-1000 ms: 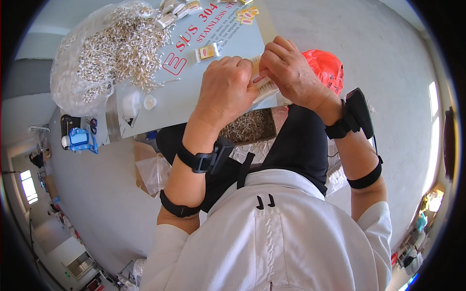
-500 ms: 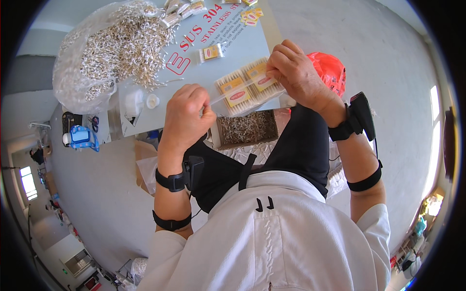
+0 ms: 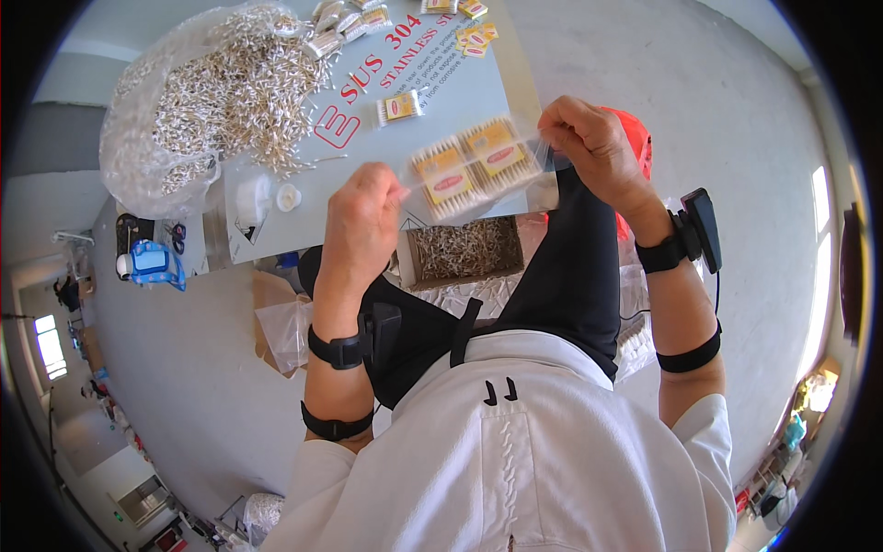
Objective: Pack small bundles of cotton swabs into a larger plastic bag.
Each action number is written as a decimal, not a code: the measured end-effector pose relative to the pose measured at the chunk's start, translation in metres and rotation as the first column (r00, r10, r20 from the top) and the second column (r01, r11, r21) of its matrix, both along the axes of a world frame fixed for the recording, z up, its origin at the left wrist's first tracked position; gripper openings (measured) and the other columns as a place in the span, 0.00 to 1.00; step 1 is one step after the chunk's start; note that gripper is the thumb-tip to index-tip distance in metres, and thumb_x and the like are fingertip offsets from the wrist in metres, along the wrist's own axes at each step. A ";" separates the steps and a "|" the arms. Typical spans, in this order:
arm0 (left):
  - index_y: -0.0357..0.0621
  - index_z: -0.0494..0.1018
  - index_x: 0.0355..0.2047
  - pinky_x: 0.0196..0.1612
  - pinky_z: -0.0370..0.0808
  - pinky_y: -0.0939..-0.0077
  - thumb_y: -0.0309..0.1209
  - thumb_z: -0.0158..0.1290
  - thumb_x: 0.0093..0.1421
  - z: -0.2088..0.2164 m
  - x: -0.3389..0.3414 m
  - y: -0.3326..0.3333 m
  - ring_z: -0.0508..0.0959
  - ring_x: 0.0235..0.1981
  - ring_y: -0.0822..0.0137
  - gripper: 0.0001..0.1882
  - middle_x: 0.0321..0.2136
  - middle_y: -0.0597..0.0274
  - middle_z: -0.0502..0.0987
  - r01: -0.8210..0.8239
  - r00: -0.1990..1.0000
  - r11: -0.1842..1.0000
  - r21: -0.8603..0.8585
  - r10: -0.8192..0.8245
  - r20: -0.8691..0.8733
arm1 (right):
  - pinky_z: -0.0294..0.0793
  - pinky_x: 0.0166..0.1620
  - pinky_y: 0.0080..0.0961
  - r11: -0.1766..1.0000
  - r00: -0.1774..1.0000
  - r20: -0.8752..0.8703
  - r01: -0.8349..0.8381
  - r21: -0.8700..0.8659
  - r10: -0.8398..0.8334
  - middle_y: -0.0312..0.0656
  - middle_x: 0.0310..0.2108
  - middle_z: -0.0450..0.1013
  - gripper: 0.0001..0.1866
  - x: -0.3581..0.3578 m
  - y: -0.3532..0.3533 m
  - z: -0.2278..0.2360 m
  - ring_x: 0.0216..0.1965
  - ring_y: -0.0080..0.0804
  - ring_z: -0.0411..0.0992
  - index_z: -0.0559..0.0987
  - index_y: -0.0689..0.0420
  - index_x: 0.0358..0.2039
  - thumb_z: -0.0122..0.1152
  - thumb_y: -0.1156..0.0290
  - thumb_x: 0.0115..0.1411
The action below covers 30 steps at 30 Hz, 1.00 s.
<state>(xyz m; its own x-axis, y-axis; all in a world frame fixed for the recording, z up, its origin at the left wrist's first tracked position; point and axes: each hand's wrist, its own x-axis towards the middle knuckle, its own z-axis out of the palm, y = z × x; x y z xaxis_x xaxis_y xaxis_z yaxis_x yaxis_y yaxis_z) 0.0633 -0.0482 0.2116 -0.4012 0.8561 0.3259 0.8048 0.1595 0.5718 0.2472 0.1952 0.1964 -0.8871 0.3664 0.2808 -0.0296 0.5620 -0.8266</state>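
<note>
A clear plastic bag [image 3: 478, 204] holding cotton swab packs with yellow cards is stretched between my hands, near the table's front edge. My left hand [image 3: 361, 221] pinches its left edge with thumb and fingers closed. On the other side, my right hand [image 3: 593, 147] grips the film at the upper right corner. The swabs inside lie in neat rows, tips outward. Just beyond the bag, a small wrapped pack of swabs [image 3: 400, 108] rests on the table.
Loose cotton swabs [image 3: 235, 101] spill from a big clear bag on the grey table [image 3: 368, 170]. More small packs [image 3: 354, 23] and yellow cards [image 3: 476, 39] lie at the back. A box of swabs [image 3: 464, 253] sits below the front edge. A red plastic bag [image 3: 635, 138] is at the right.
My right hand has moved down and to the right, out to the bag's corner. The strip that ran across the bag between my hands no longer shows.
</note>
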 end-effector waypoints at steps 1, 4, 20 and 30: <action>0.36 0.67 0.31 0.30 0.71 0.64 0.17 0.56 0.56 0.001 -0.003 0.004 0.73 0.25 0.57 0.08 0.26 0.55 0.70 0.000 1.000 1.000 0.000 0.000 0.000 | 0.73 0.36 0.27 0.993 0.996 -0.056 0.080 0.084 -0.076 0.43 0.29 0.72 0.02 -0.003 -0.002 0.003 0.31 0.38 0.73 0.74 0.62 0.35 0.56 0.81 0.62; 0.37 0.66 0.31 0.32 0.70 0.58 0.16 0.55 0.53 0.011 -0.017 0.023 0.72 0.30 0.47 0.09 0.27 0.51 0.71 0.015 0.940 0.984 0.176 0.046 -0.337 | 0.73 0.34 0.33 0.943 0.957 -0.218 0.239 0.232 -0.189 0.48 0.29 0.71 0.04 -0.013 -0.009 0.013 0.31 0.48 0.73 0.72 0.63 0.35 0.57 0.82 0.60; 0.40 0.69 0.28 0.39 0.73 0.64 0.24 0.52 0.51 -0.107 0.031 -0.044 0.73 0.33 0.56 0.04 0.29 0.55 0.69 0.152 0.907 0.982 -0.115 -0.185 -0.379 | 0.73 0.38 0.37 0.880 0.996 0.085 -0.009 0.475 -0.035 0.47 0.30 0.68 0.10 0.056 -0.089 -0.107 0.34 0.46 0.70 0.70 0.60 0.30 0.57 0.82 0.46; 0.37 0.70 0.52 0.61 0.64 0.55 0.32 0.60 0.54 -0.089 0.046 -0.001 0.68 0.60 0.50 0.25 0.56 0.48 0.71 0.013 0.985 0.997 -0.076 -0.026 -0.172 | 0.75 0.44 0.39 0.962 0.866 0.420 0.261 0.081 -0.271 0.52 0.38 0.73 0.07 0.054 -0.093 -0.119 0.42 0.54 0.72 0.73 0.62 0.34 0.55 0.82 0.53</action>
<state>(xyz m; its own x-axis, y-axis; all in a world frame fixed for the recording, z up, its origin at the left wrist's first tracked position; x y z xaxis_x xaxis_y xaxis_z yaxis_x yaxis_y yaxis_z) 0.1088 -0.0493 0.1225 -0.3277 0.8875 0.3241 0.8938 0.1800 0.4108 0.3011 0.1027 0.0770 -0.7923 0.6036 -0.0890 0.4732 0.5158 -0.7142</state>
